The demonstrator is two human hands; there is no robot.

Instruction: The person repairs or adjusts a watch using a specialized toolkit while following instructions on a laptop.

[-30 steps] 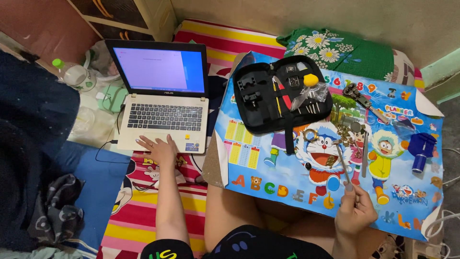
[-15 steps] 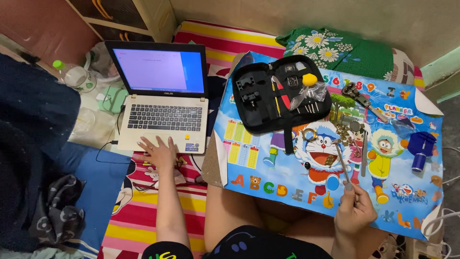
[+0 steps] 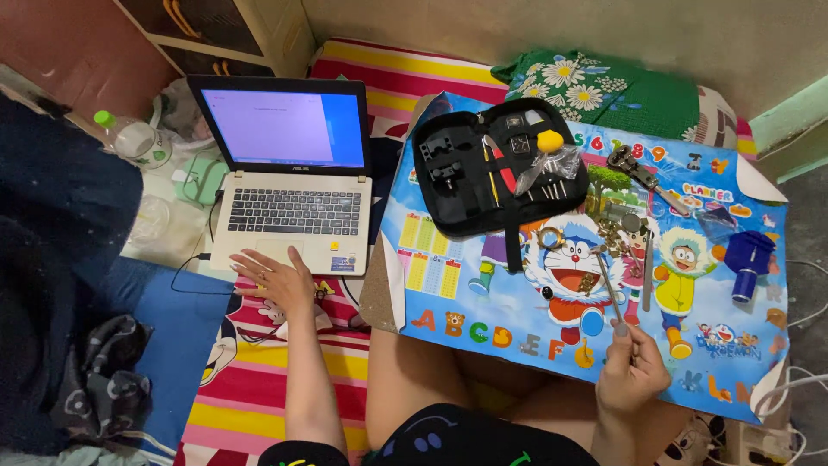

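While the left hand (image 3: 278, 280) is spread flat, fingers apart, at the laptop's (image 3: 293, 194) front edge, a thin metal tool (image 3: 605, 285) is pinched in the right hand (image 3: 631, 371) at the cartoon board's (image 3: 483, 293) near edge. Open board is left between the tool case (image 3: 492, 173) and that hand. Nothing is seen shifted since a second ago.

Home bedroom floor setup. Striped cartoon bedsheet (image 3: 259, 380) and floral pillow (image 3: 604, 91) lay under a laptop (image 3: 293, 173); a kids' cartoon lap table (image 3: 483, 302) carried a black tool case (image 3: 483, 177). Wooden cabinet (image 3: 216, 30) stood behind.
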